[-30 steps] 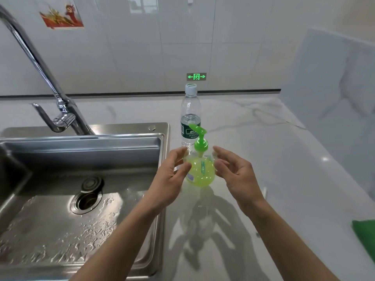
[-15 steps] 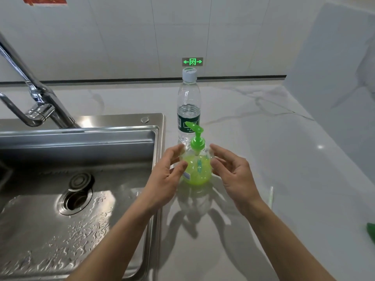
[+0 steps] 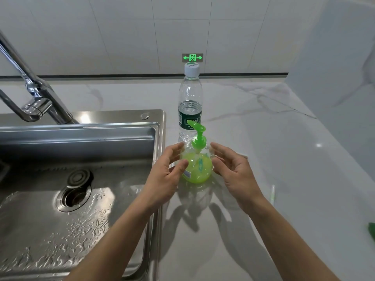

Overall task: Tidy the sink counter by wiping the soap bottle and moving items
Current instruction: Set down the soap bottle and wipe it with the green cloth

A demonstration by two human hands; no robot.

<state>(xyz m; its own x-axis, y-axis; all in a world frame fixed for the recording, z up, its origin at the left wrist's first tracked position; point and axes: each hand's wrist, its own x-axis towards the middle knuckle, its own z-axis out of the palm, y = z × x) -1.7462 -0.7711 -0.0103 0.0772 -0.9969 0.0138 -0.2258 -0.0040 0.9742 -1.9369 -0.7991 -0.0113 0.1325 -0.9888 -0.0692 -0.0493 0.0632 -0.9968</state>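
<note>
A round clear soap bottle (image 3: 197, 169) with green liquid and a green pump stands upright on the marble counter (image 3: 263, 138), just right of the sink rim. My left hand (image 3: 164, 175) cups its left side with the fingers spread, and the thumb lies over the bottle's lower left. My right hand (image 3: 233, 173) curves around the right side, fingertips at the bottle's edge. I cannot tell whether either hand presses on it. A clear water bottle (image 3: 190, 102) with a white cap and dark green label stands directly behind the soap bottle.
The wet steel sink (image 3: 81, 138) with its drain fills the left, and the chrome faucet (image 3: 36, 94) stands behind it. A thin pale stick (image 3: 273, 194) lies on the counter at the right. A green cloth (image 3: 371, 230) shows at the right edge. A tiled wall is behind.
The view has tilted down and shifted slightly. Both hands have stayed around the soap bottle in the same pose, and the bottle has not moved.
</note>
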